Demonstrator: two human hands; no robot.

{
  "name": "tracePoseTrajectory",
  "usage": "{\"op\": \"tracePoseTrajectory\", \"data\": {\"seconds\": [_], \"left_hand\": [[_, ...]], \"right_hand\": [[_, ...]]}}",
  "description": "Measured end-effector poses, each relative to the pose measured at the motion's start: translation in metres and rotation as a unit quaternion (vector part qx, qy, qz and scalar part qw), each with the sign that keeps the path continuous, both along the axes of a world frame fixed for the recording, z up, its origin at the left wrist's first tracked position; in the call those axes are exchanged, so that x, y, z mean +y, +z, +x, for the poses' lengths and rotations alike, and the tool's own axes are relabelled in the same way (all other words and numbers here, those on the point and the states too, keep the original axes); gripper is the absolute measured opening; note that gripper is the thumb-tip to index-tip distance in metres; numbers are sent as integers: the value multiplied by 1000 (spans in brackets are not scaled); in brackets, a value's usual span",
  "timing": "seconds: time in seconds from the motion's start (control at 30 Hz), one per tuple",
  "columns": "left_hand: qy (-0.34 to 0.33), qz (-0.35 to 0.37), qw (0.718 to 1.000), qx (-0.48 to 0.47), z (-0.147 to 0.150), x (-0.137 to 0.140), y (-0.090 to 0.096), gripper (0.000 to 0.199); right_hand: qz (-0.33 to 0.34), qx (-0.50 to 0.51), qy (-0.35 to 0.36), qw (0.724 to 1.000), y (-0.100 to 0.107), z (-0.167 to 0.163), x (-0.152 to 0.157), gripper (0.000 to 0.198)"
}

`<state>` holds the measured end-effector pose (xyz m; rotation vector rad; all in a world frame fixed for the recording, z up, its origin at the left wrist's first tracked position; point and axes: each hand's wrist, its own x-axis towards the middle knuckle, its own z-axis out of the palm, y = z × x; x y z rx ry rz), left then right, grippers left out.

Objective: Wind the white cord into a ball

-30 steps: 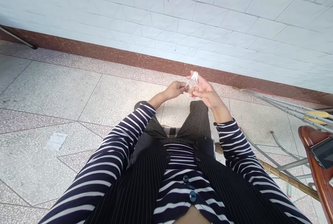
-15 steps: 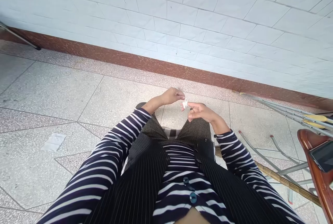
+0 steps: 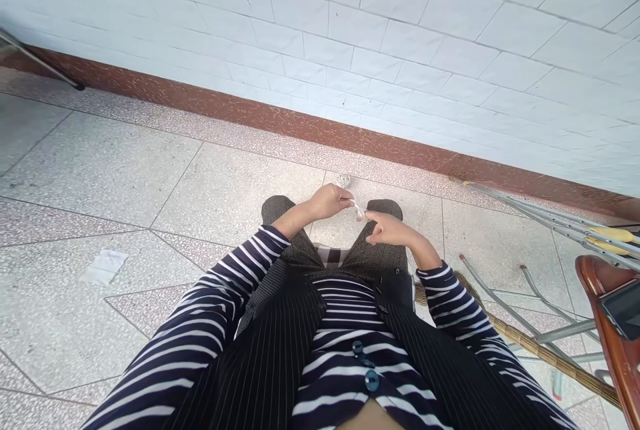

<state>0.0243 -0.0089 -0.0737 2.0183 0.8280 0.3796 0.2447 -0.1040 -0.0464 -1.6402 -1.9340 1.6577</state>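
A small twisted white strip [image 3: 357,208], possibly tissue or cloth, stretches between my hands above the gap between my knees. My left hand [image 3: 330,201] is closed in a pinch on its upper left end. At the lower right end, my right hand [image 3: 389,227] has its fingertips pressed on the strip, its other fingers curled. What exactly the strip is made of is too small to tell. My knees, in dark trousers [image 3: 387,210], are on either side, just below the hands.
A small round patterned thing [image 3: 343,181] is on the floor beyond my left hand. White paper [image 3: 106,265] lies at left. To the right are metal crutches [image 3: 540,210], a straw-like broom [image 3: 545,355], metal legs [image 3: 500,297] and a brown wooden seat [image 3: 595,277] bearing a phone [image 3: 623,307]. A tiled wall [image 3: 350,43] stands ahead.
Both hands have come slightly lower, toward my body. The white piece, bunched before, now shows as a longer strip. The round patterned thing has come into view past my left hand.
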Motion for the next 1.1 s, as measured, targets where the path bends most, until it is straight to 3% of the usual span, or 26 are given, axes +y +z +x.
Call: {"op": "tracePoseTrajectory", "data": {"seconds": [0.07, 0.1, 0.2, 0.27, 0.33, 0.4, 0.43, 0.5, 0.57, 0.63, 0.7, 0.8, 0.87, 0.97, 1.03, 1.1], "left_hand": [[8, 7, 1000, -6, -1, 3, -4, 21], [12, -4, 1000, -15, 0, 3, -7, 22], [25, -86, 995, -35, 4, -5, -18, 22], [15, -142, 989, -37, 6, -13, -22, 21], [2, -157, 987, -38, 5, -20, -22, 22], [6, -119, 992, -36, 2, -22, -18, 22], [8, -91, 995, -32, 0, -22, -15, 22], [6, -48, 998, -28, -2, -18, -12, 23], [10, -49, 998, -43, -3, -13, -13, 23], [39, -88, 993, -65, -1, -9, -19, 21], [73, -128, 986, -73, 1, -9, -27, 21], [68, -135, 987, -49, 7, -14, -32, 22], [37, -96, 994, -24, 9, -16, -31, 23], [13, -1, 1000, 21, 13, -11, -28, 21], [0, 52, 998, 46, 15, -4, -27, 20], [-19, 76, 995, 54, 16, 3, -27, 21]], "right_hand": [[-81, 151, 21, 985, 4, -1, -6, 73], [-87, 226, 12, 970, 8, -1, -7, 75], [-1, 344, -81, 935, 20, 3, -2, 83], [51, 293, -135, 945, 20, 6, 5, 84], [80, 140, -147, 976, 10, 5, 9, 82], [87, -9, -112, 990, -3, 0, 6, 78], [72, -37, -82, 993, -9, -5, 3, 76], [-4, 31, -24, 999, -16, -13, -5, 74], [-73, 177, -9, 981, -12, -18, -10, 73], [-74, 297, -38, 951, -2, -18, -10, 74], [-23, 345, -85, 934, 6, -14, -4, 77], [80, 244, -143, 956, 5, -10, 6, 83], [137, 61, -143, 978, -6, -13, 9, 83], [183, -162, -89, 966, -23, -23, 7, 71], [158, -172, -69, 970, -29, -27, 5, 53], [71, -80, -86, 991, -27, -25, 7, 37]]}}
